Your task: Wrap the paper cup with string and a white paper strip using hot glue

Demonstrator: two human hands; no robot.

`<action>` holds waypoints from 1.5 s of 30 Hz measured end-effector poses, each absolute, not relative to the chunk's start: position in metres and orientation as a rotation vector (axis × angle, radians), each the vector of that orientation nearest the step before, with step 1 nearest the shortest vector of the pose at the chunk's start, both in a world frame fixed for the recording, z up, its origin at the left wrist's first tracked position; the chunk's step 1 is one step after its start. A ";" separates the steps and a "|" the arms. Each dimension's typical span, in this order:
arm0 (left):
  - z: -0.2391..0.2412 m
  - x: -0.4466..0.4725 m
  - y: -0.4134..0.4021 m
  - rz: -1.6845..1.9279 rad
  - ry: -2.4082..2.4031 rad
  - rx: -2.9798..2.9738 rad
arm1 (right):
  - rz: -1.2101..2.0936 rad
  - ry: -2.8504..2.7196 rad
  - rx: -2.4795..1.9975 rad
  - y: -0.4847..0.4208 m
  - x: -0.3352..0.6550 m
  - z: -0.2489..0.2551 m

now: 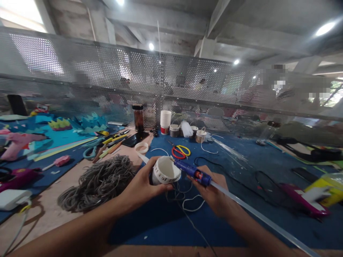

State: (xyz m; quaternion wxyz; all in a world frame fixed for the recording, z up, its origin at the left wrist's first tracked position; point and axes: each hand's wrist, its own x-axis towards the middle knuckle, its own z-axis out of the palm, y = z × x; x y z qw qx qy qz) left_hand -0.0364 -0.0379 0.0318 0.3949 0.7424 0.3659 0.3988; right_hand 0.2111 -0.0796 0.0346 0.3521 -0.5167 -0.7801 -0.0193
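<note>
My left hand [141, 185] is closed round a white paper cup [164, 171], tipped so its open mouth faces me. My right hand [211, 191] grips a blue hot glue gun [191, 172] with its nozzle at the cup's rim. A long clear glue stick [257, 214] runs out of the gun's back toward the lower right. A thin white cord [191, 205] lies looped on the blue mat under both hands.
A heap of grey cord [99, 182] lies left of the cup. Red and yellow scissors [180, 150], a white tape ring [141, 147], stacked cups [165, 122] and a dark jar [138, 117] sit further back. A perforated metal screen [171, 89] closes off the table. A pink glue gun [300, 196] lies right.
</note>
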 end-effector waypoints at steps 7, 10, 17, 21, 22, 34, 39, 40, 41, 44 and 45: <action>0.034 -0.036 -0.037 1.033 0.950 1.898 | -0.075 -2.020 -1.335 -0.079 0.213 0.033; 0.034 -0.036 -0.036 1.040 0.987 1.928 | -0.053 -2.028 -1.333 -0.080 0.213 0.033; 0.034 -0.037 -0.037 1.064 1.001 1.962 | -0.085 -2.017 -1.353 -0.080 0.210 0.035; 0.033 -0.037 -0.036 1.091 1.026 2.008 | -0.090 -2.022 -1.377 -0.080 0.211 0.034; 0.033 -0.037 -0.036 1.099 1.036 2.024 | -0.087 -2.025 -1.382 -0.080 0.211 0.034; 0.027 -0.039 -0.030 1.109 1.175 2.195 | -0.083 -2.037 -1.395 -0.080 0.212 0.034; 0.028 -0.040 -0.030 1.118 1.201 2.213 | -0.072 -2.032 -1.399 -0.080 0.210 0.036; 0.028 -0.040 -0.030 1.121 1.202 2.211 | -0.075 -2.029 -1.398 -0.080 0.210 0.036; 0.028 -0.040 -0.030 1.125 1.202 2.210 | -0.078 -2.029 -1.397 -0.079 0.211 0.036; 0.028 -0.041 -0.030 1.130 1.199 2.199 | -0.092 -2.045 -1.389 -0.079 0.212 0.034; 0.028 -0.040 -0.030 1.129 1.194 2.192 | -0.095 -2.052 -1.388 -0.078 0.212 0.033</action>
